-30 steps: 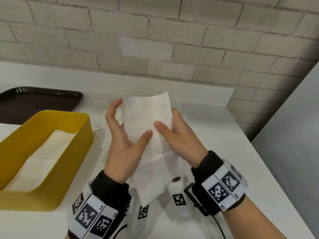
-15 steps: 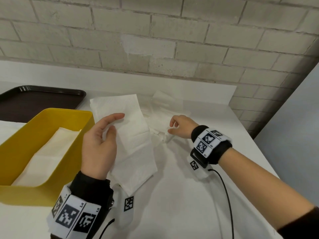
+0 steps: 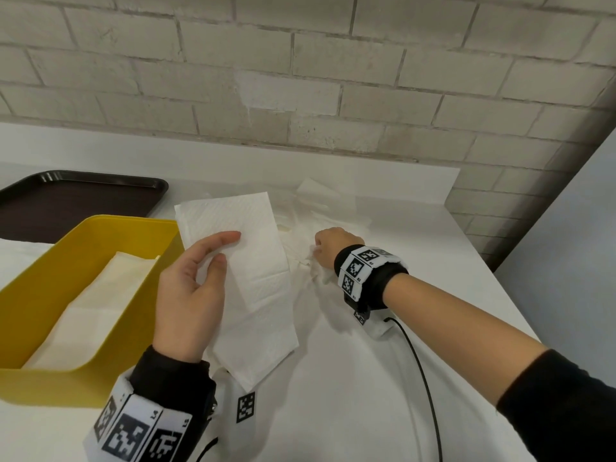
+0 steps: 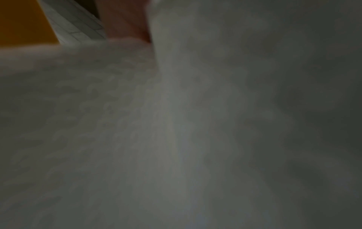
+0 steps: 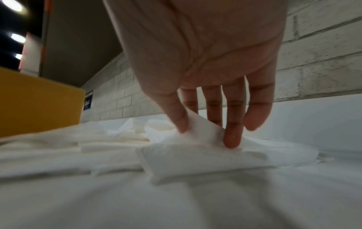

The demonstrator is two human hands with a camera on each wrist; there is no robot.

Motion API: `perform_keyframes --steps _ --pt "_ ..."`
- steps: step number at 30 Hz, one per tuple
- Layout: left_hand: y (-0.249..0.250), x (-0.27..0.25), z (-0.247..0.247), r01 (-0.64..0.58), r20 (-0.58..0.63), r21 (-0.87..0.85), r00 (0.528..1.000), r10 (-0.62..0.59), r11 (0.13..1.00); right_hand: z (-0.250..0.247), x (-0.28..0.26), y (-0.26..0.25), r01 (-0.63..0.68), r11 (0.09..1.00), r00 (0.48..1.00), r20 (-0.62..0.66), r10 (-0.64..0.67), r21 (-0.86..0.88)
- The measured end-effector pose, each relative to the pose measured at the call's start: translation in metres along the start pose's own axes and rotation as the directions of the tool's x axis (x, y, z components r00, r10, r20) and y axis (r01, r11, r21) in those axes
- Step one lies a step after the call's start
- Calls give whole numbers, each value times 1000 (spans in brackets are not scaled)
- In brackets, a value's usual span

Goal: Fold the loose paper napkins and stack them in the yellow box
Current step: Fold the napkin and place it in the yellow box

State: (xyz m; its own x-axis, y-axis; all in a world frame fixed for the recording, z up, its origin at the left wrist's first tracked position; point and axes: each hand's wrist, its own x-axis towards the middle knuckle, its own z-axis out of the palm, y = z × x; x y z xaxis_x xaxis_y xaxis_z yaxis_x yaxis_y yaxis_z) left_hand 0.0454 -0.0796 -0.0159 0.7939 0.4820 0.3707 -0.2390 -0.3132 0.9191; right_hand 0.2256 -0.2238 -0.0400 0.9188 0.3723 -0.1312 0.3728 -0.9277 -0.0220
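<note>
The left hand (image 3: 190, 295) holds a long folded white paper napkin (image 3: 253, 275) up beside the yellow box, fingers lying along the sheet's front face with the thumb hidden behind it; its wrist view shows only blurred white paper. The right hand (image 3: 328, 243) reaches into the heap of loose crumpled white napkins (image 3: 310, 215) on the white desk (image 3: 350, 378), thumb and fingers (image 5: 232, 136) pinching a corner of one napkin (image 5: 195, 156). The rectangular yellow plastic box (image 3: 43, 381) sits at the left on the desk, with folded napkins (image 3: 93, 305) lying flat inside. Behind it rests a dark brown tray (image 3: 66, 201), below a pale brick wall (image 3: 300, 78).
</note>
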Motion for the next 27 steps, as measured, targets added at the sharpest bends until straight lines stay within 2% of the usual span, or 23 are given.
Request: perform_keyframes --steps 5,8,11,15,19,21,24,25,27 --pt "-3 0 2 -6 27 -2 1000 6 1000 -17 -9 9 32 968 983 -182 14 247" --pt "-5 0 3 0 38 0 999 0 1000 -36 -22 19 170 941 910 -413 -36 294" --pt "-8 0 5 1 48 4 999 -1 1000 -60 -44 26 343 820 829 -559 -35 457" --pt "-6 0 10 7 52 -20 999 -6 1000 -86 -76 30 480 599 806 -591 -12 642" --pt "0 0 16 9 61 -65 998 -5 998 -101 -107 27 522 312 841 -540 -35 794" --pt "3 -1 19 19 68 -106 998 -12 994 -103 -118 24 514 199 857 -510 -73 834" --pt "11 -3 25 60 95 -207 995 -41 976 -103 -127 18 472 115 881 -463 -95 874" --pt "15 -5 27 75 106 -263 993 -48 962 -102 -127 17 462 125 887 -453 -95 878" --pt "19 -8 31 86 142 -355 989 -38 931 -99 -127 12 449 204 893 -441 -90 870"
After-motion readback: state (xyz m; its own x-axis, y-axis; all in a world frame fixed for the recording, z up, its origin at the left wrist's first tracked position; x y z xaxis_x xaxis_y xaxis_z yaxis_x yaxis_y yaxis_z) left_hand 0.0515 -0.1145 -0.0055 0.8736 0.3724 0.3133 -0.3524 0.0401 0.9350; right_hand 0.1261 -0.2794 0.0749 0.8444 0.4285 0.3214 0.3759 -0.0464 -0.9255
